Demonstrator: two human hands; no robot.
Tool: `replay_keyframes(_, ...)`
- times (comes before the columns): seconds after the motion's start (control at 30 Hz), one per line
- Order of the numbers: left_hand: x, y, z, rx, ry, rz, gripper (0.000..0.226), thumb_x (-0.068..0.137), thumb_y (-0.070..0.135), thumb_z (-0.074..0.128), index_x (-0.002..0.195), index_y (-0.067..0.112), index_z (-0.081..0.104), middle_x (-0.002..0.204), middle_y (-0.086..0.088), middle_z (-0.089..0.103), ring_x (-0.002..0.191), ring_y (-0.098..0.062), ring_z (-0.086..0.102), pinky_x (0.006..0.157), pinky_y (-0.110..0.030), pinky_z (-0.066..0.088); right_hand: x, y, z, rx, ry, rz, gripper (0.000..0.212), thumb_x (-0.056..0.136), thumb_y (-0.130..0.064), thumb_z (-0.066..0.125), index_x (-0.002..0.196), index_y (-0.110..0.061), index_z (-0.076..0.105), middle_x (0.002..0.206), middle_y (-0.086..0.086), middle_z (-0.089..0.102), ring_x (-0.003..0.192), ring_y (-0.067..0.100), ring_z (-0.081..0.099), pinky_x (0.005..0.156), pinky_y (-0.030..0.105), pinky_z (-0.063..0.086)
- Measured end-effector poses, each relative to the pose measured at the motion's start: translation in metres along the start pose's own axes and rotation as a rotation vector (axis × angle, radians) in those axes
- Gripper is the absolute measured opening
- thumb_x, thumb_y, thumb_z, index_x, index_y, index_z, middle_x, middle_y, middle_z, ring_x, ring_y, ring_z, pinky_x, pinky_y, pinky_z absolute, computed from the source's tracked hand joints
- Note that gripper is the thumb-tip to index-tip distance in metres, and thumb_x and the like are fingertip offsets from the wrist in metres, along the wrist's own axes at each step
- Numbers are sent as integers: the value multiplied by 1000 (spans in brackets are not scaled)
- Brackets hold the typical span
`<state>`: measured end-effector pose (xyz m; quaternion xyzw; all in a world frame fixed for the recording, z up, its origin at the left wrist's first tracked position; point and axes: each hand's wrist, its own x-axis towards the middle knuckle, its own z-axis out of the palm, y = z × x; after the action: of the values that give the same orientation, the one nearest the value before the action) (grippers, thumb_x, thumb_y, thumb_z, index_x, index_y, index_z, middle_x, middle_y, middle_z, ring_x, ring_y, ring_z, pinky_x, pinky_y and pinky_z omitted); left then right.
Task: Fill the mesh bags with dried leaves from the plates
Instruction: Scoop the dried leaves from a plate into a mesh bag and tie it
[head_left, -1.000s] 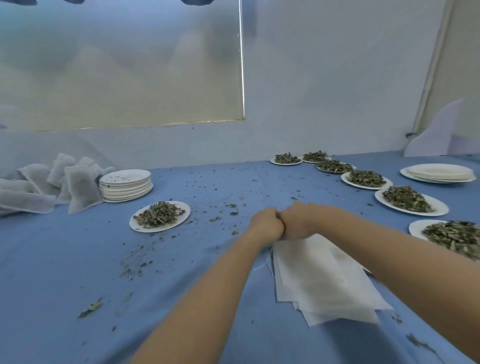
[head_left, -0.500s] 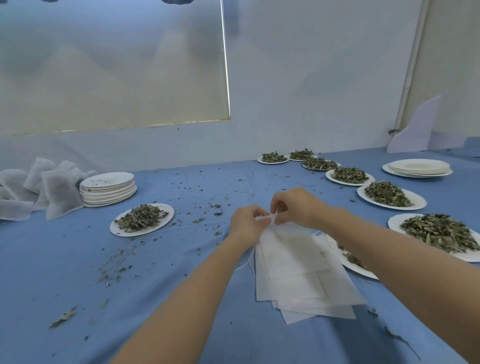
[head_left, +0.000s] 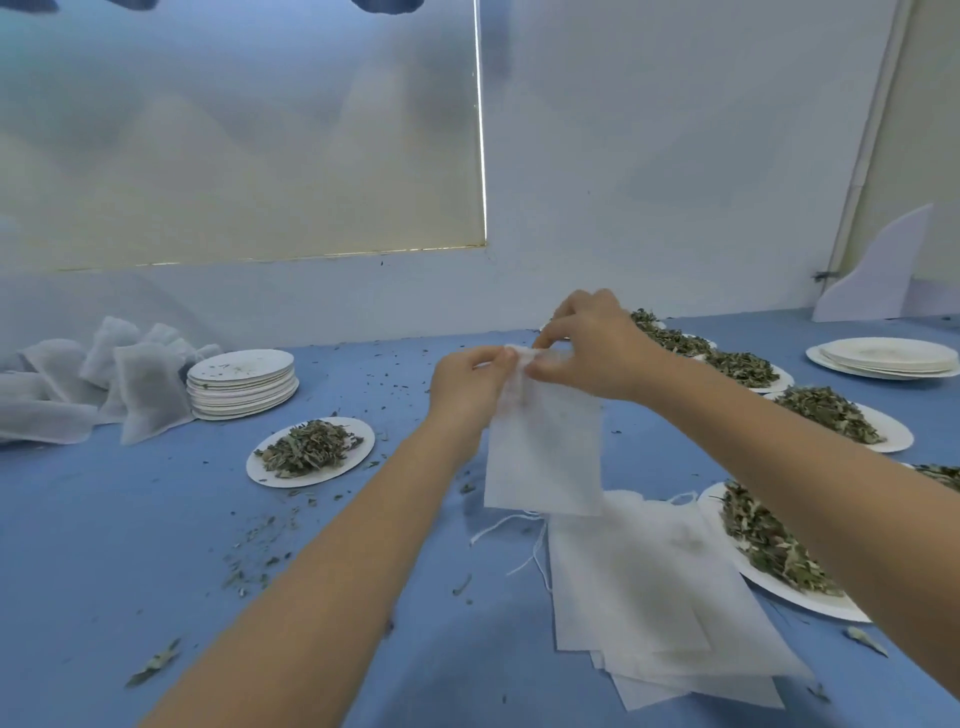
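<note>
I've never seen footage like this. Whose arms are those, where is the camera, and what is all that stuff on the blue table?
No machine here: a person wears a camera on the head, so you look down along their own arms. The left hand and right hand pinch the top edge of one empty mesh bag, held up above the table. Under it lies a pile of flat bags. Plates of dried leaves stand around, with a stack of empty plates and filled bags at the far left. Loose leaf crumbs are scattered about.
</note>
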<state>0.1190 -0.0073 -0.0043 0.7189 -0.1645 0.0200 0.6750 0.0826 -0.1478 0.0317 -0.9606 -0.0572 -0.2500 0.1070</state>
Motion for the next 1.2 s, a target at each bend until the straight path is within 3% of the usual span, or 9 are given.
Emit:
replay_keyframes(0.13, 12, 12, -23, 134, 90, 137, 15, 88, 26, 60, 76, 28, 69, 81, 11, 65, 77, -11, 59, 75, -34, 48, 22, -24, -4, 122, 55, -19, 20, 85, -35, 66, 92, -18, 75, 89, -2, 68, 85, 13, 53, 66, 9, 36)
replay_keyframes(0.3, 26, 23, -54, 220, 129, 237, 19, 89, 26, 59, 72, 33, 66, 76, 19, 64, 81, -3, 59, 69, -22, 43, 44, -50, 4, 335, 69, -5, 20, 84, -30, 67, 82, -12, 74, 76, -3, 69, 69, 8, 58, 55, 7, 36)
replay_keyframes(0.53, 41, 28, -97, 260, 48, 301, 23, 89, 16, 60, 72, 29, 67, 79, 11, 68, 82, -8, 62, 81, -27, 48, 69, -77, 19, 435, -234, 10, 50, 91, -39, 57, 56, -9, 40, 47, -4, 25, 35, 8, 22, 36, 14, 15)
replay_keyframes(0.6, 43, 28, -108, 294, 35, 323, 17, 90, 15, 59, 79, 25, 68, 81, 7, 68, 83, -9, 61, 83, -27, 47, 77, -85, 25, 428, -271, -29, 49, 93, -39, 54, 58, -8, 39, 51, -2, 25, 37, 6, 24, 37, 15, 18)
replay_keyframes(0.7, 46, 30, -124, 369, 18, 354, 16, 93, 14, 53, 93, 19, 68, 91, 2, 69, 92, -10, 61, 87, -24, 45, 86, -97, 36, 476, -348, -66, 46, 98, -40, 42, 87, -2, 65, 65, 4, 50, 56, 7, 41, 53, 19, 30)
replay_keyframes(0.77, 48, 28, -133, 663, 44, 432, 25, 93, 9, 46, 109, 18, 64, 111, 1, 65, 103, -12, 55, 91, -22, 38, 90, -105, 46, 575, -386, -55, 42, 100, -36, 40, 84, -3, 61, 62, -3, 48, 57, 10, 39, 58, 28, 32)
replay_keyframes(0.87, 47, 19, -143, 1017, 69, 631, 56, 80, 13, 50, 135, 7, 42, 135, -8, 47, 121, -22, 40, 106, -29, 18, 99, -115, 58, 867, -390, 15, 32, 101, -23, 42, 97, 3, 62, 70, 2, 54, 64, 16, 49, 66, 34, 40)
replay_keyframes(1.0, 43, -3, -144, 1031, 6, 682, 103, 66, 45, 69, 146, 6, 16, 141, -8, 36, 130, -17, 27, 113, -26, 0, 104, -129, 68, 1294, -460, 119, 30, 97, -10, 37, 109, 7, 59, 83, 14, 57, 71, 23, 58, 64, 32, 48)
replay_keyframes(1.2, 50, -20, -152, 929, 97, 737, 81, 68, 3, 66, 140, 1, 30, 127, -15, 50, 114, -30, 47, 99, -25, 28, 98, -135, 77, 1500, -554, 113, 23, 90, -3, 33, 91, -2, 57, 80, 12, 49, 68, 23, 51, 63, 32, 49)
